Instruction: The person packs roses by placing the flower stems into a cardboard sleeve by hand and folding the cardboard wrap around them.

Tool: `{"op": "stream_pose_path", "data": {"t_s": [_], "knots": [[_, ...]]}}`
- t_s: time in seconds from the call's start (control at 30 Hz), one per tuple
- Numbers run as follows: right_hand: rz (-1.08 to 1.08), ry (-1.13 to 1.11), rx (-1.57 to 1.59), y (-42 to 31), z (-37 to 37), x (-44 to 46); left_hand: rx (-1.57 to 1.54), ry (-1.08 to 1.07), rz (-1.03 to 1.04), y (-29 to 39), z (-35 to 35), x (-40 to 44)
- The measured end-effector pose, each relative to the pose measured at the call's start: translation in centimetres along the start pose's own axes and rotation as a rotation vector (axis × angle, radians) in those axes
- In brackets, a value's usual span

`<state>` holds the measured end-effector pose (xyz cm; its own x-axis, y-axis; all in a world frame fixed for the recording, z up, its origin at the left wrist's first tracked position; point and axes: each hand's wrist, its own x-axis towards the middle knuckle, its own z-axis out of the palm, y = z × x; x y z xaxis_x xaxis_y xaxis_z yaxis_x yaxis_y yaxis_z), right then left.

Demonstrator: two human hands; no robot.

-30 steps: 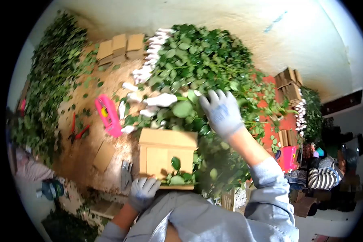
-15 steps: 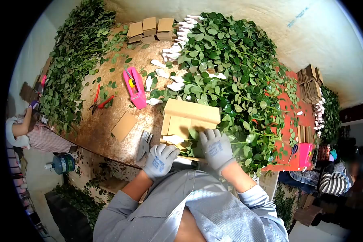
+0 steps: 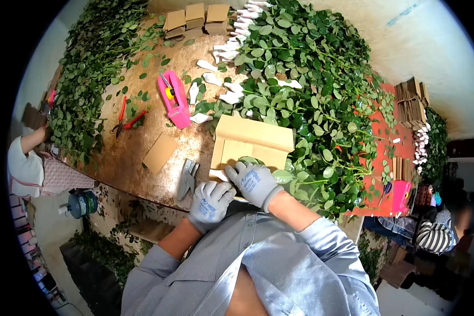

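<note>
My left hand (image 3: 210, 204), in a grey glove, is closed with its fingers curled at the near left corner of a folded cardboard sheet (image 3: 254, 128). What its fingers hold is hidden. Close beside it, my gloved right hand (image 3: 254, 184) bends its fingers over the stem of a rose lying across the cardboard. The rose's white-sleeved head (image 3: 219, 175) pokes out to the left, above my left hand. Some of its leaves (image 3: 252, 160) show behind my right hand. A grey stapler (image 3: 187, 180) lies just left of my left hand.
A pink tape dispenser (image 3: 174, 100), red-handled pruning shears (image 3: 126, 118) and a loose cardboard piece (image 3: 160, 153) lie to the left. Leafy rose stems (image 3: 310, 73) are heaped ahead and right. Cardboard stacks (image 3: 195, 17) stand at the back. Other people are at both sides.
My right hand has slid left along the rose, from the leafy stem to beside my left hand. My left hand has barely moved. The view has tilted slightly.
</note>
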<state>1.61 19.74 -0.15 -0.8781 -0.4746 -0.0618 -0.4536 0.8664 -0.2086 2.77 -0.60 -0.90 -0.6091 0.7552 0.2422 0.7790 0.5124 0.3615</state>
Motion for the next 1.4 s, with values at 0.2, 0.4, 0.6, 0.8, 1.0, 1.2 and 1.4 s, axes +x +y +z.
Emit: {"op": "stream_pose_path", "data": {"t_s": [0.2,0.4,0.6,0.8,1.0,1.2,1.4], "knots": [[-0.014,0.022,0.051,0.6,-0.1,-0.3,-0.170,-0.061,-0.019,-1.1,-3.9,1.9],[0.029,0.086,0.000,0.5,0.8,-0.4,0.104,-0.300,0.011,-5.8,-5.3,5.5],[0.085,-0.003,0.093,0.9,0.0,-0.6,0.188,-0.370,0.205,-8.1,-4.4,6.2],[0.067,0.040,0.174,1.1,0.2,-0.3,0.155,-0.333,0.165,-8.5,-5.7,5.8],[0.062,0.044,0.153,0.9,-0.1,-0.7,0.508,-0.418,-0.145,-13.1,-7.3,1.6],[0.009,0.071,0.047,0.5,0.2,-0.3,0.203,-0.318,-0.010,-3.4,-9.1,3.1],[0.017,0.109,-0.051,0.4,0.8,-0.2,0.074,-0.089,-0.020,0.4,-1.9,1.6]]}}
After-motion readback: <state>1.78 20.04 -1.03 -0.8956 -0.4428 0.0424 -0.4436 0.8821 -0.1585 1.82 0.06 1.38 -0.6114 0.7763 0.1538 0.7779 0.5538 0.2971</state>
